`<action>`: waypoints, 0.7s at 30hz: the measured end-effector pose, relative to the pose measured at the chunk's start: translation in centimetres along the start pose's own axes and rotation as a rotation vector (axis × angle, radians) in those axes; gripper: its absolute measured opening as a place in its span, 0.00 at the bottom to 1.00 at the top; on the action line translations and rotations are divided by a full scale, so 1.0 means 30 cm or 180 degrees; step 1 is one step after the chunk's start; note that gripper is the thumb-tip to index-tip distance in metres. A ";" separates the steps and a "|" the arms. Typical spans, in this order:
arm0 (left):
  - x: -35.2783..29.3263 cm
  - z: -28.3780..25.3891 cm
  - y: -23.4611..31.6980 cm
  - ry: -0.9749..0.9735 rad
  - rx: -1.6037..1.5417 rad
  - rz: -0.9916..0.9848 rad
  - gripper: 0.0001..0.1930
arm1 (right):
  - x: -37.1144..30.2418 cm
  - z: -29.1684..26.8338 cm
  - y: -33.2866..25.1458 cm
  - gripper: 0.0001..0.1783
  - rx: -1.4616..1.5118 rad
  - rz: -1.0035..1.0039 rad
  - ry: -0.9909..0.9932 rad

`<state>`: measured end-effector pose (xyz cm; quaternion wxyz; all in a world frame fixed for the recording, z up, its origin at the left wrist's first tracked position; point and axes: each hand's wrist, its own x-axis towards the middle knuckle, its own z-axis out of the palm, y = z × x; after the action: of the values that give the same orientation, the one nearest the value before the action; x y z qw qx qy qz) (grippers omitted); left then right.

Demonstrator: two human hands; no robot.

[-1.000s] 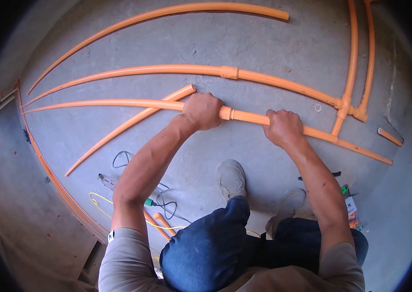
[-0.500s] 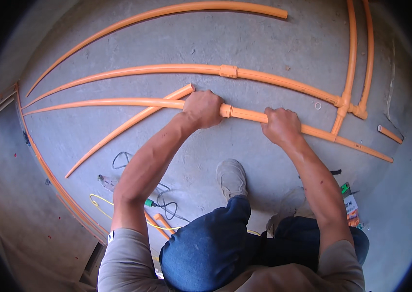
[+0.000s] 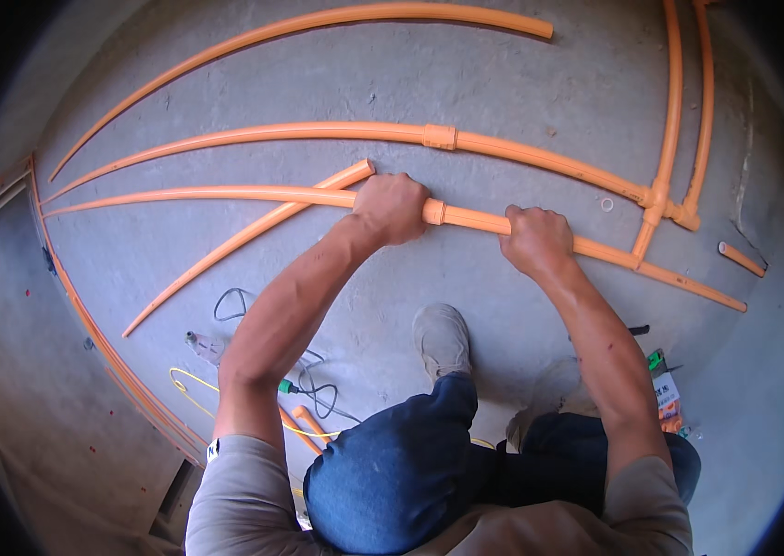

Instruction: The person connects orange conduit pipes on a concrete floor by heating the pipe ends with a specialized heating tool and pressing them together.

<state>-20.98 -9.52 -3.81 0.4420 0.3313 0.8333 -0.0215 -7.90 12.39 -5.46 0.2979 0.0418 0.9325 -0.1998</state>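
My left hand is wrapped round a long orange pipe, right beside a coupling. On the other side of that coupling, my right hand grips the adjoining orange pipe. Both fists face each other with a short stretch of pipe between them. The coupling's left end is partly hidden by my left hand. Farther right, the right-hand pipe meets a short cross piece that leads up to a joint.
A second joined orange pipe runs parallel behind, and a loose pipe slants under the left-hand one. A short offcut lies at right. A power tool with a dark cable sits by my left arm. A white ring is on the floor.
Both hands keep their grip on the pipes. The left hand, its pipe and the coupling have shifted very slightly to the right in the picture.
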 end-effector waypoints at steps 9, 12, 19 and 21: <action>0.002 0.013 -0.007 0.0031 0.0015 -0.0015 0.08 | 0.003 0.017 0.006 0.12 -0.0026 -0.0105 0.0085; -0.003 -0.007 0.005 -0.0070 -0.0006 -0.0060 0.09 | -0.001 0.004 -0.006 0.11 -0.0019 -0.0019 -0.0040; -0.002 -0.007 -0.002 -0.0140 -0.0032 -0.0064 0.09 | 0.001 -0.011 -0.012 0.11 0.0019 0.0008 -0.0229; 0.010 0.012 0.009 0.0023 -0.0026 0.0004 0.08 | -0.007 -0.026 0.002 0.12 -0.0002 0.0108 -0.0365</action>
<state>-20.70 -9.27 -4.19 0.4404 0.3301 0.8348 -0.0166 -8.13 12.77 -4.76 0.3542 0.0460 0.9131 -0.1965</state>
